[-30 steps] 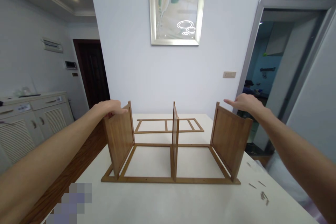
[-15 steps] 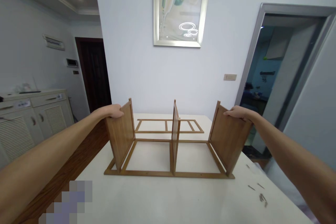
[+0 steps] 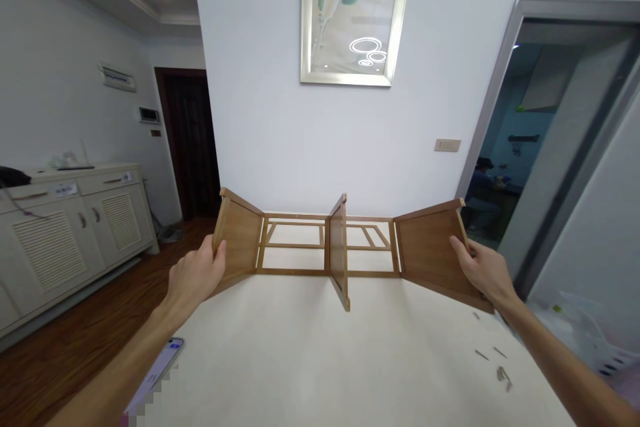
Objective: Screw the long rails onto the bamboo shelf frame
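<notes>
A wooden shelf assembly stands tilted up on its edge over the white table, its ladder-like side frame (image 3: 293, 272) at the back. Three boards project from that frame toward me: a left panel (image 3: 239, 240), a middle panel (image 3: 339, 243) and a right panel (image 3: 430, 247). My left hand (image 3: 195, 273) grips the outer edge of the left panel, thumb on top. Around the right panel's outer edge my right hand (image 3: 483, 270) is closed. A second wooden frame (image 3: 295, 246) lies flat behind, seen through the openings.
Several screws (image 3: 503, 373) lie on the right of the white table (image 3: 325, 360). By my left forearm is a phone (image 3: 157, 367), partly pixelated. A wall rises behind the table. Left stands a white cabinet (image 3: 120, 220); through the right doorway a person (image 3: 480, 187) is visible.
The shelf assembly, earlier flat on its side frame with panels upright, has been tipped so the panels lean toward me. Both hands have come lower and nearer with it.
</notes>
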`<state>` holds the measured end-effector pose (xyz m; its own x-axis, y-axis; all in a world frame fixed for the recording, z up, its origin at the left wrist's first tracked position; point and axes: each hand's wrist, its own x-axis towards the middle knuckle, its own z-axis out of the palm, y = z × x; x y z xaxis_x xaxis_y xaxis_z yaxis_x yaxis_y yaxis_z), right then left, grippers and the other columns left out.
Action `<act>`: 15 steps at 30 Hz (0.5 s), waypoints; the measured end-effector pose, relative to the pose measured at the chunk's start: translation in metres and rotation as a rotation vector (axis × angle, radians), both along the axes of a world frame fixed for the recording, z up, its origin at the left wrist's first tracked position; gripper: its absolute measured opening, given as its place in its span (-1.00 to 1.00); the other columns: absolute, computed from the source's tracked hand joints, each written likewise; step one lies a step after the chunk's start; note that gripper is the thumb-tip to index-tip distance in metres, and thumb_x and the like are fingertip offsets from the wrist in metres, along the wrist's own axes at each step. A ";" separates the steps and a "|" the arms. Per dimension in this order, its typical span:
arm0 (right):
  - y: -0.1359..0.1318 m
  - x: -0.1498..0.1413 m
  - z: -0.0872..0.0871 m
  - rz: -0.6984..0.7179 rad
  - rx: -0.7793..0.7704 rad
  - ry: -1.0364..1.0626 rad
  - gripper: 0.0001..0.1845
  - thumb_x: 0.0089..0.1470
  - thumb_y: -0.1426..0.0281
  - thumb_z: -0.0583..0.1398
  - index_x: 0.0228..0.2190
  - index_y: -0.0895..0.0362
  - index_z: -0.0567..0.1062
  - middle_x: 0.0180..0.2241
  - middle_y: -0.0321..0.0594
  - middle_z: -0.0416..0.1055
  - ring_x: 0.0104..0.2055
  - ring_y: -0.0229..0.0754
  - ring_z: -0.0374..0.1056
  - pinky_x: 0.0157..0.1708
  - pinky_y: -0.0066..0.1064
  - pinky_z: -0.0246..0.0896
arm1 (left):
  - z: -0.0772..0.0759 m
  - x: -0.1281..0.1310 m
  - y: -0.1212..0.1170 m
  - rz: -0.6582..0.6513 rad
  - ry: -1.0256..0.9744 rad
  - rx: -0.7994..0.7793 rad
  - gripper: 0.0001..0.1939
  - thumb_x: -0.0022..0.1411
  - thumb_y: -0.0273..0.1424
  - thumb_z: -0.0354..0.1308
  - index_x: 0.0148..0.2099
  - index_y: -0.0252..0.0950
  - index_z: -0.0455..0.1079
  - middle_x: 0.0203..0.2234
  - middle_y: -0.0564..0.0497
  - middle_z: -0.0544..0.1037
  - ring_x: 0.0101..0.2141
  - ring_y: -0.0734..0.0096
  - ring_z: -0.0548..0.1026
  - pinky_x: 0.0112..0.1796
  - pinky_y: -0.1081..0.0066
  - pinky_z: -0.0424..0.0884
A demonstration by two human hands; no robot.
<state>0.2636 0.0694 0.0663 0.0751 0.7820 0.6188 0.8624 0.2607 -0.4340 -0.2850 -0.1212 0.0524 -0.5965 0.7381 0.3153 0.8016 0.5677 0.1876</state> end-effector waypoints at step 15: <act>-0.091 0.000 -0.143 -0.155 0.135 0.188 -0.28 0.14 -0.36 -0.08 -0.63 -0.02 0.16 -0.72 -0.30 0.17 -0.65 -0.20 0.12 -0.55 -0.33 -0.02 | -0.149 0.030 -0.060 0.075 -0.260 0.290 -0.62 0.48 -0.06 -0.16 -0.09 -0.21 0.33 -0.41 -0.18 0.63 -0.36 -0.09 0.64 -0.39 0.27 0.35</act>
<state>0.2641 -0.0216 -0.0770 0.3108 0.6638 0.6802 0.8037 0.1985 -0.5609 -0.2549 -0.1811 -0.0964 -0.7325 0.5923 0.3356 0.6649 0.5164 0.5397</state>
